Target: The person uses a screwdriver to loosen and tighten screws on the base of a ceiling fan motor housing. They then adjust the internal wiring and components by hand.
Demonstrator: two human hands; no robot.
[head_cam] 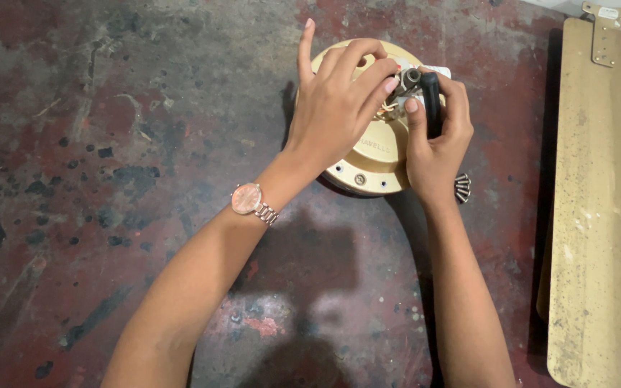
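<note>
A round, cream-coloured ceiling fan motor [375,154] sits on the floor [109,144], far in the middle of the scene. A short metal shaft [411,75] sticks out of its top, with some thin wires [386,109] beside it. The right hand [438,140] is closed around a black handle [431,100], which stands right next to the shaft. The left hand [336,108] lies over the top of the motor; its fingertips pinch at the shaft, and one finger points straight away from the person. It grips nothing big, just touches the small part at the top. A rose-gold wristwatch [247,199] is on the left wrist. A little bunch of dark screws [462,188] lies on the floor just right of the motor, near the right wrist. Well apart, at the right edge, lies a long, dusty, cream fan blade [591,215] with a metal bracket [605,32] at its far end. The floor is red and grey, worn and spotty.
</note>
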